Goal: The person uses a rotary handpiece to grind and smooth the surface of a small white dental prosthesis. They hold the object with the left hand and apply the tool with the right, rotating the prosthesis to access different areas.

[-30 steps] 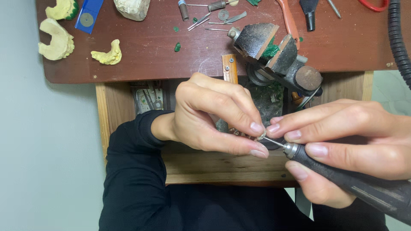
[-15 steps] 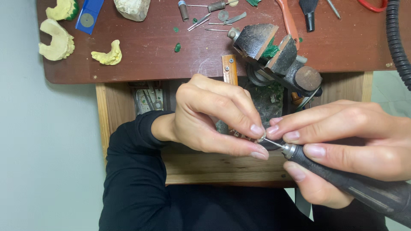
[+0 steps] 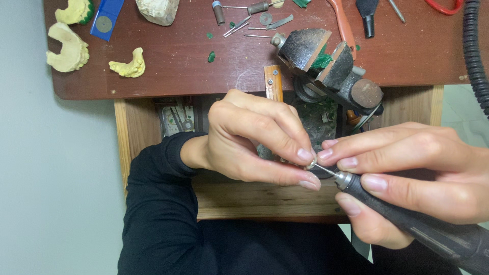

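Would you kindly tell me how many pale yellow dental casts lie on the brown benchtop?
3, all at the left end: one cut off by the top edge, a larger arch below it, a smaller one further right. More may lie out of frame.

A dark reddish-brown wooden bench top [image 3: 168, 66] fills the top of the view. Its front edge is rounded at the left corner. Under it sits a lighter wooden frame [image 3: 122, 137] with an open drawer [image 3: 254, 198] made of pale wood. The wall or floor [image 3: 56, 193] to the left is plain pale grey-green, and a bit of the same pale colour shows at the right edge. A black ribbed hose [image 3: 476, 51] hangs down on the right side. The light is soft and even, with only faint shadows on the bench top.
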